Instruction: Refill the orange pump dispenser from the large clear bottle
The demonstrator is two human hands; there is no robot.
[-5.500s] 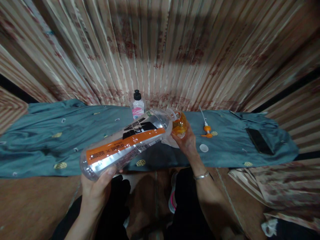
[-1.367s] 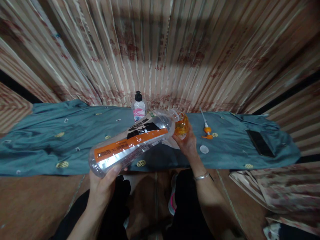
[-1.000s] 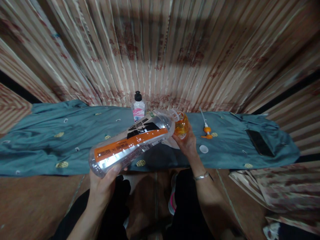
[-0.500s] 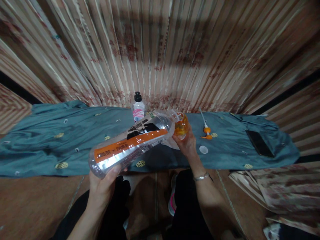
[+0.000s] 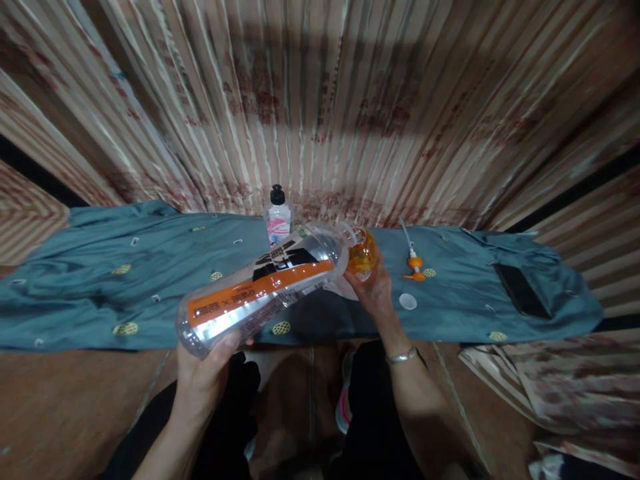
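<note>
My left hand (image 5: 207, 363) is closed around the lower end of a large clear plastic bottle (image 5: 260, 287) with an orange, silver and black label. That bottle lies tilted, its neck up and to the right, the mouth meeting a small amber-orange bottle (image 5: 363, 253). Fingers of my right hand (image 5: 373, 287) wrap round the amber-orange bottle from below and the right. How the two mouths meet is hard to make out. Right of this hand lie an orange and white pump top (image 5: 414, 263) with its tube and a white round cap (image 5: 408, 301).
A clear bottle with a black cap and pink label (image 5: 279, 223) stands at the back. A dark phone (image 5: 521, 290) lies at the right on the green cloth (image 5: 165, 267). Behind it rises a striped curtain (image 5: 320, 120). Something pale (image 5: 343, 288) lies beneath the large bottle's neck.
Almost nothing differs. Both hands keep their grip on the bottles, and the view has shifted very slightly.
</note>
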